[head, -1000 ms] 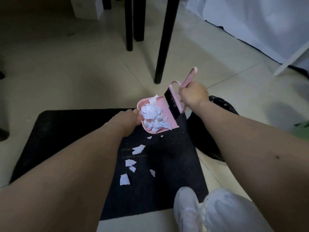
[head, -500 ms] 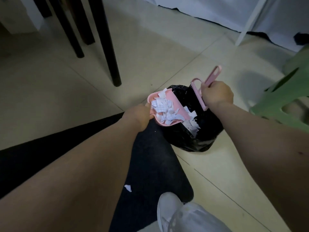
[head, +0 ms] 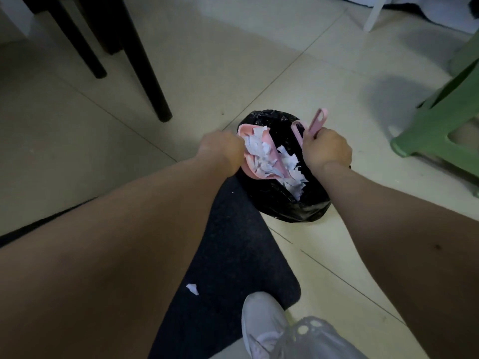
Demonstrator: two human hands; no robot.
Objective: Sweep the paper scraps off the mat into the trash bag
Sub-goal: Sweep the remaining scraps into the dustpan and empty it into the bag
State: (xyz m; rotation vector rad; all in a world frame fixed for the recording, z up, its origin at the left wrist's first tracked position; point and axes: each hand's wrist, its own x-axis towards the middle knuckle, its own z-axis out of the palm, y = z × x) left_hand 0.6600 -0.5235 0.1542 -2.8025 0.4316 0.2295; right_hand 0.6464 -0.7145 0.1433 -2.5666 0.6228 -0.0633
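The left hand [head: 221, 151] is gripping one pink dustpan [head: 255, 161], tilting it over one black bag [head: 285, 203] just beside the mat [head: 238, 255]. The right hand [head: 327, 149] is clutching one pink brush [head: 315, 124] above the bag. Many scraps [head: 264, 156] are lying in pan and bag; one scrap [head: 192, 288] is lying on the mat.

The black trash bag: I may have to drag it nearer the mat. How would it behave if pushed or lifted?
The black trash bag looks like thin, crinkled film slumped on the floor, so it would probably flop and fold rather than slide as one piece. It seems to hold only paper scraps, so likely very light. Its glossy surface might slip in a loose grip.
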